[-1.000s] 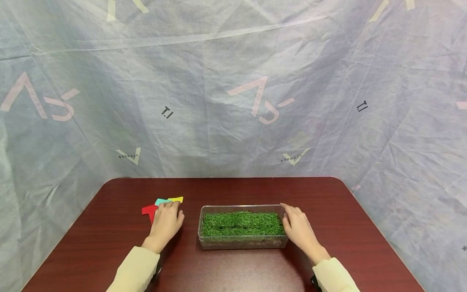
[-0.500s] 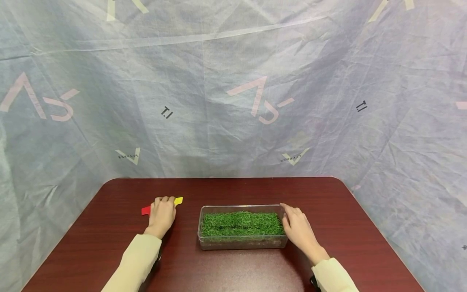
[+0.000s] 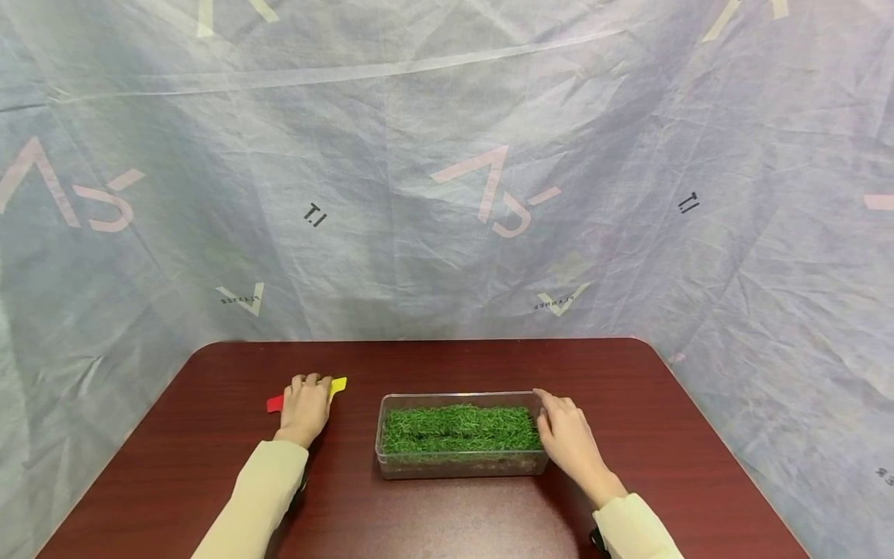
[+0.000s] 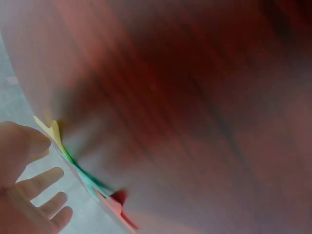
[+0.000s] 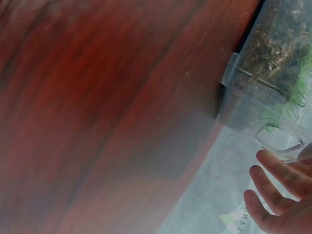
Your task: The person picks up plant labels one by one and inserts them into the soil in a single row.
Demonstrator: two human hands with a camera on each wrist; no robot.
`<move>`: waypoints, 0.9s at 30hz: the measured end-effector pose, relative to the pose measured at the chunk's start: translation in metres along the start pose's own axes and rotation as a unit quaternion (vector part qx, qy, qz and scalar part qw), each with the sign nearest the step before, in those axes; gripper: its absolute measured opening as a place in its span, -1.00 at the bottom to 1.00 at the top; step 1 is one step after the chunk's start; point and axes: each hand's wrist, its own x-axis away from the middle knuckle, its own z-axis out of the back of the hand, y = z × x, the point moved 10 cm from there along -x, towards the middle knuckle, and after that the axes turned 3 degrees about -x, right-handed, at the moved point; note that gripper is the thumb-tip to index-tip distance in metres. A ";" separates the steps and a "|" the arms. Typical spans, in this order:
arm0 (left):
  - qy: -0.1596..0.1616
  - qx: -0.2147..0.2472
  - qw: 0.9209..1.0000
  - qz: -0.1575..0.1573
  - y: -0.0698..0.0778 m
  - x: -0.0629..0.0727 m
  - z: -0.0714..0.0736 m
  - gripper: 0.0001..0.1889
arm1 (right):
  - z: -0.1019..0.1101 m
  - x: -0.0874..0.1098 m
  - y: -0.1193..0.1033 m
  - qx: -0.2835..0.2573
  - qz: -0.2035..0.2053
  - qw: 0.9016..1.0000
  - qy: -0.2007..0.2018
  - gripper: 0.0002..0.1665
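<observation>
My left hand (image 3: 305, 410) is over several T-shaped plant labels at the left of the table. A red label (image 3: 275, 404) and a yellow label (image 3: 338, 385) stick out on either side of it in the head view. In the left wrist view a teal label (image 4: 87, 178) lies between them, its fingers spread close by; any contact is unclear. My right hand (image 3: 569, 436) rests at the right end of a clear plastic box (image 3: 461, 468) holding green grass (image 3: 457, 427). The right wrist view has its fairly straight fingers by the box's end handle (image 5: 278, 139).
The dark red wooden table (image 3: 447, 520) has rounded far corners. Behind it and at both sides hangs a grey printed cloth (image 3: 391, 194). Brown soil-like matter (image 5: 273, 53) shows through the box wall. A dark band sits at each wrist.
My left hand has shifted slightly left and away from me, covering the teal label and most of the red one. My right hand and the box stay put; the head view has turned slightly.
</observation>
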 end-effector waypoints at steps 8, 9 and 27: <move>-0.015 -0.014 1.000 -0.016 0.002 0.002 -0.003 -0.80 | 0.001 -0.001 -0.001 0.000 0.002 1.000 0.004 -0.56; -0.015 -0.014 1.000 -0.020 0.003 0.002 -0.003 -0.80 | 0.001 -0.001 -0.001 0.000 0.002 1.000 0.005 -0.56; -0.043 0.007 0.998 -0.053 0.009 0.004 -0.006 -0.72 | 0.000 0.000 0.001 0.006 0.003 1.000 0.006 -0.58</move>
